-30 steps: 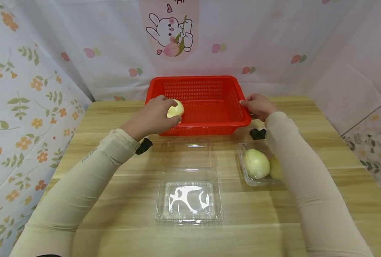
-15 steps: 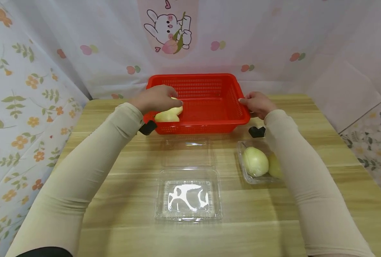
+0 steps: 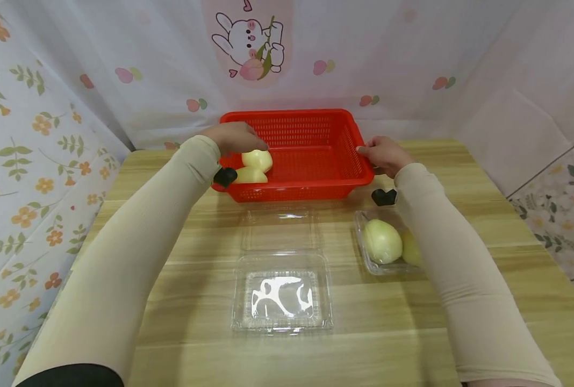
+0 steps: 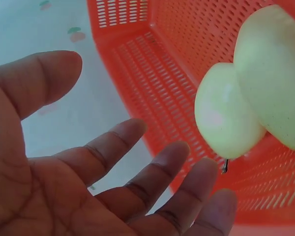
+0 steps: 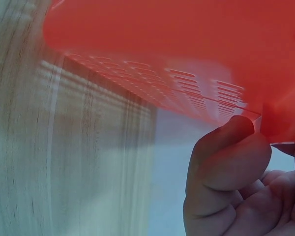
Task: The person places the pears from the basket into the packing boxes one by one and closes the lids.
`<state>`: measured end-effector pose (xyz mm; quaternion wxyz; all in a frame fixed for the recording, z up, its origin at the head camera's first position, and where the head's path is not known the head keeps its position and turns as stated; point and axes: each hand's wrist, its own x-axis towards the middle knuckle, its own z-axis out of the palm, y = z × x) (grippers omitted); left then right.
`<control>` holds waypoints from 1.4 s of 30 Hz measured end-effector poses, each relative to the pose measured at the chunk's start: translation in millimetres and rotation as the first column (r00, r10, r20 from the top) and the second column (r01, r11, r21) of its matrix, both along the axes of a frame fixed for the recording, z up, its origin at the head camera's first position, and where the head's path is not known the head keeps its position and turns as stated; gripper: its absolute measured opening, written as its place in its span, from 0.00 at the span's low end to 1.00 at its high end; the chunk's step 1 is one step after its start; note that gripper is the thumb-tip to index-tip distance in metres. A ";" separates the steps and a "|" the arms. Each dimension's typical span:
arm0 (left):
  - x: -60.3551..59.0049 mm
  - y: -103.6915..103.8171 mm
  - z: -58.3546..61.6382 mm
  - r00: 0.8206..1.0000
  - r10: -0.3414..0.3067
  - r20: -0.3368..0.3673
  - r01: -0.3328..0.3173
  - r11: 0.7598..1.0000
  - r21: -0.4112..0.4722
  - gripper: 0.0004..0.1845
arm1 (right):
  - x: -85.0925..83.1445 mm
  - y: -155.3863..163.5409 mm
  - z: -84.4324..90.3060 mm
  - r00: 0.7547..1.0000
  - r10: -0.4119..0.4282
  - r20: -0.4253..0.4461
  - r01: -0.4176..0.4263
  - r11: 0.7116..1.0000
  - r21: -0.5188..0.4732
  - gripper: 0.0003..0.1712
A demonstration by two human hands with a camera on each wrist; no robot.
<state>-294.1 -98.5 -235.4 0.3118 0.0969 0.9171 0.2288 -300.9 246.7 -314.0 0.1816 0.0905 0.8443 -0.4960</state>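
Note:
A red plastic basket (image 3: 311, 189) stands at the back of the table. Two pale yellow-green pears, a rear pear (image 3: 258, 159) and a front pear (image 3: 251, 175), lie against each other at its left end. My left hand (image 3: 238, 138) is over the basket's left side, fingers spread and holding nothing; in the left wrist view, a gap separates its fingertips from the stemmed pear (image 4: 226, 113). On the opposite side, my right hand (image 3: 387, 155) grips the basket's right rim, its fingers curled beneath the edge in the right wrist view.
In front of the basket lies a clear plastic clamshell box (image 3: 283, 324) with its lid open. To the right, a clear tray (image 3: 363, 252) holds two pears (image 3: 382, 241), partly covered by my right forearm. A printed cloth (image 3: 171, 59) hangs behind the table.
My left hand, which held a pear in the basket, has let go and moved back and left, leaving both pears exposed. The right hand keeps its grip on the rim.

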 end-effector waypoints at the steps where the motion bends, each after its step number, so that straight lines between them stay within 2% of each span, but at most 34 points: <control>1: -2.6 0.8 -1.0 1.000 0.006 0.006 -0.006 1.000 -0.005 0.39 | -0.2 -0.5 0.3 1.000 0.001 -0.003 -0.001 1.000 -0.002 0.12; 10: -15.0 9.0 -7.1 0.992 0.127 -0.012 -0.127 0.992 -0.017 0.38 | -1.0 -2.0 1.3 1.000 0.000 -0.001 0.000 1.000 0.021 0.13; 21: -24.5 12.5 -10.6 0.977 0.214 0.015 -0.213 0.976 -0.038 0.38 | -1.8 0.2 0.6 1.000 -0.004 -0.007 0.004 1.000 0.028 0.13; 26: -23.4 13.1 -14.9 0.970 0.242 0.035 -0.240 0.969 -0.063 0.38 | -0.8 0.6 1.0 1.000 -0.007 -0.006 0.007 1.000 0.013 0.13; 29: -21.5 11.7 -18.5 0.973 0.230 0.035 -0.226 0.970 -0.093 0.38 | -0.6 -0.6 1.1 1.000 -0.005 -0.002 0.005 1.000 0.012 0.13; 32: -18.9 12.1 -20.1 0.981 0.192 0.040 -0.186 0.975 -0.123 0.38 | -0.7 -0.8 1.0 1.000 -0.006 0.002 0.006 1.000 0.017 0.13; 34: -16.1 13.8 -19.5 0.980 0.194 0.043 -0.186 0.973 -0.135 0.37 | -0.6 -0.8 1.0 1.000 -0.006 0.004 0.006 1.000 0.019 0.14; 36: -12.9 15.9 -17.8 0.975 0.216 0.048 -0.207 0.968 -0.143 0.36 | -0.7 -0.9 0.9 1.000 -0.005 0.005 0.005 1.000 0.020 0.14; 40: -7.1 21.1 -13.7 0.945 0.317 0.076 -0.306 0.944 -0.123 0.35 | -1.0 -0.8 0.7 1.000 -0.003 0.003 0.003 1.000 0.018 0.14; 42: -8.5 22.2 -14.7 0.942 0.324 0.089 -0.311 0.941 -0.130 0.35 | -1.3 -0.5 0.5 1.000 -0.003 0.001 0.003 1.000 0.018 0.14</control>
